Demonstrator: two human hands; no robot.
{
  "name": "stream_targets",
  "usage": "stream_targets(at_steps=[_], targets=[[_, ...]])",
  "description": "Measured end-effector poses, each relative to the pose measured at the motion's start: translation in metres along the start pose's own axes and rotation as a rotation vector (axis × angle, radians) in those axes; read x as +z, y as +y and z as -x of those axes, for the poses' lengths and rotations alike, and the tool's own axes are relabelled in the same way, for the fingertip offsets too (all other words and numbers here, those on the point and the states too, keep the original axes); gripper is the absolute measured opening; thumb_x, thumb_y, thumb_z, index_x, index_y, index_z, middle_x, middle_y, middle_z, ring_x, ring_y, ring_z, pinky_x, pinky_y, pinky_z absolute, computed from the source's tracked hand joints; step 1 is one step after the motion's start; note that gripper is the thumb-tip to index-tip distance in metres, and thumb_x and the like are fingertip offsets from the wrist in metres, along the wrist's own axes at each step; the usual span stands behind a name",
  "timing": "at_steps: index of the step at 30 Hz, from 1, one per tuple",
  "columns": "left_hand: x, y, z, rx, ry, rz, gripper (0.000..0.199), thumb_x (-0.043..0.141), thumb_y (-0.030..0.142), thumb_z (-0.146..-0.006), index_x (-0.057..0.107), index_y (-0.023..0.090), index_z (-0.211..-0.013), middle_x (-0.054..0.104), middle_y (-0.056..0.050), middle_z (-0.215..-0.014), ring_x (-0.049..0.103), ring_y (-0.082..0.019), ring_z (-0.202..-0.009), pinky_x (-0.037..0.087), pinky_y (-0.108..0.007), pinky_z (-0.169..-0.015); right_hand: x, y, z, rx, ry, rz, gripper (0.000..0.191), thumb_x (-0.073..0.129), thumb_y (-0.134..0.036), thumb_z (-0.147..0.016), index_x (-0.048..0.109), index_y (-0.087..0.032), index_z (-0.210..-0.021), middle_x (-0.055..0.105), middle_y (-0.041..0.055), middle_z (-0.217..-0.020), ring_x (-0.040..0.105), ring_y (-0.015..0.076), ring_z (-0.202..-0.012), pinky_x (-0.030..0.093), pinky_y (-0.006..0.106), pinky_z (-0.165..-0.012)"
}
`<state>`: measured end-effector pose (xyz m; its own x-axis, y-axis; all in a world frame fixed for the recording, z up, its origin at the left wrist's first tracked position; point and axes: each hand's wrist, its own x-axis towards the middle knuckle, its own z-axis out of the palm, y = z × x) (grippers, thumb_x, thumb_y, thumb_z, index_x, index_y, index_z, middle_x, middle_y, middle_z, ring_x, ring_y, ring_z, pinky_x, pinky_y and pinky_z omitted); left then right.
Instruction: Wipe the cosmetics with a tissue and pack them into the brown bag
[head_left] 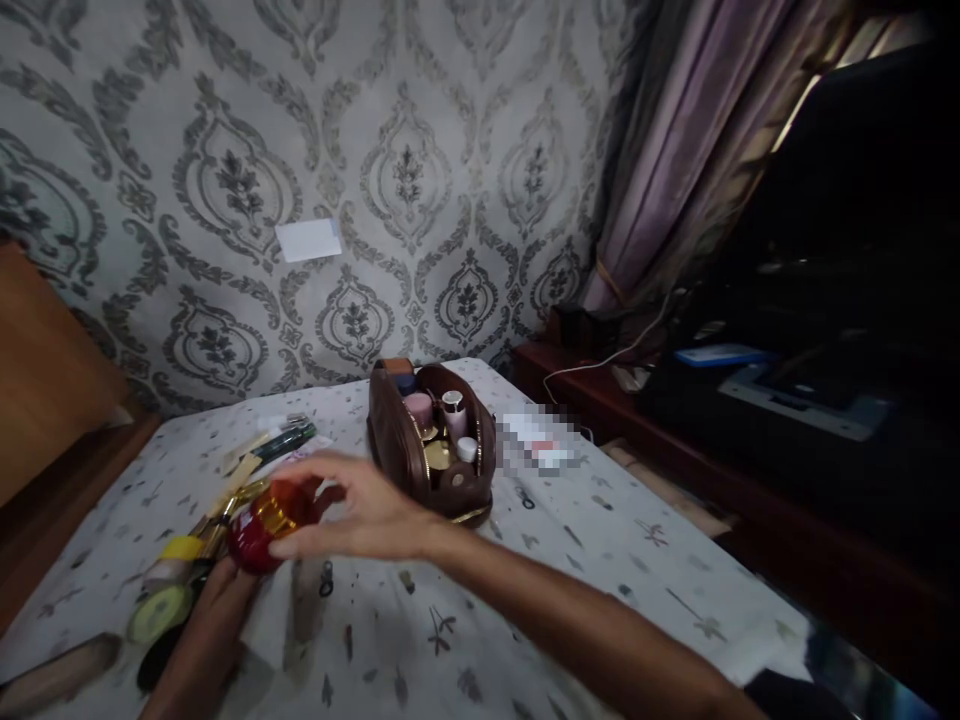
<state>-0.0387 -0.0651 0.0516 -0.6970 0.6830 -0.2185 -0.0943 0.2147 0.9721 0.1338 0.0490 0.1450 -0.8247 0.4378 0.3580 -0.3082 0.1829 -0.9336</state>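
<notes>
My right hand [352, 510] reaches across from the right, its thumb and fingers closed around a red round bottle [251, 537] with a gold collar and an orange top. My left hand [223, 592] is just beneath the bottle; its fingers are mostly hidden, so its grip does not show. White cloth or tissue [268, 625] is beside the left hand. Behind my right hand stands a brown toiletry bag [394, 430], unzipped. Inside it are a pink-lidded jar [418, 410], a pale bottle [454, 415], a small white-capped container [466, 449] and other items.
Loose cosmetics lie to the left, among them a dark green tube [283, 444], a yellow-banded container [181, 549] and a pale green round container [160, 613]. They rest on a patterned sheet [600, 580]. A dark red ledge [637, 460] with a white cable runs along the right.
</notes>
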Motion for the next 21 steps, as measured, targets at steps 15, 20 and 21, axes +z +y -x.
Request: stream_targets(at_steps=[15, 20, 21], targets=[[-0.016, -0.037, -0.03, -0.08, 0.042, -0.299, 0.064, 0.072, 0.068, -0.06, 0.071, 0.017, -0.1, 0.071, -0.012, -0.118, 0.061, -0.038, -0.118, 0.048, -0.049, -0.101, -0.16, -0.053, -0.03, 0.106, 0.273, 1.304, 0.031, 0.076, -0.033, -0.075, 0.068, -0.017, -0.1, 0.071, 0.0034, -0.09, 0.063, 0.017, -0.079, 0.04, 0.025, -0.067], [-0.016, -0.039, -0.033, -0.142, 0.005, -0.249, 0.066, 0.072, 0.067, -0.059, 0.07, 0.018, -0.104, 0.069, -0.011, -0.122, 0.061, -0.038, -0.118, 0.047, -0.049, -0.101, -0.156, -0.037, -0.027, 0.274, 0.027, 1.436, 0.029, 0.071, -0.037, -0.076, 0.069, -0.02, -0.099, 0.073, 0.0047, -0.097, 0.065, 0.02, -0.084, 0.038, 0.025, -0.063], [-0.015, -0.039, -0.033, -0.156, -0.001, -0.239, 0.065, 0.073, 0.066, -0.059, 0.071, 0.019, -0.104, 0.07, -0.011, -0.122, 0.062, -0.038, -0.116, 0.048, -0.049, -0.101, -0.155, -0.035, -0.028, 0.314, -0.011, 1.462, 0.029, 0.07, -0.037, -0.076, 0.069, -0.021, -0.099, 0.073, 0.0055, -0.1, 0.065, 0.0213, -0.087, 0.039, 0.026, -0.064]])
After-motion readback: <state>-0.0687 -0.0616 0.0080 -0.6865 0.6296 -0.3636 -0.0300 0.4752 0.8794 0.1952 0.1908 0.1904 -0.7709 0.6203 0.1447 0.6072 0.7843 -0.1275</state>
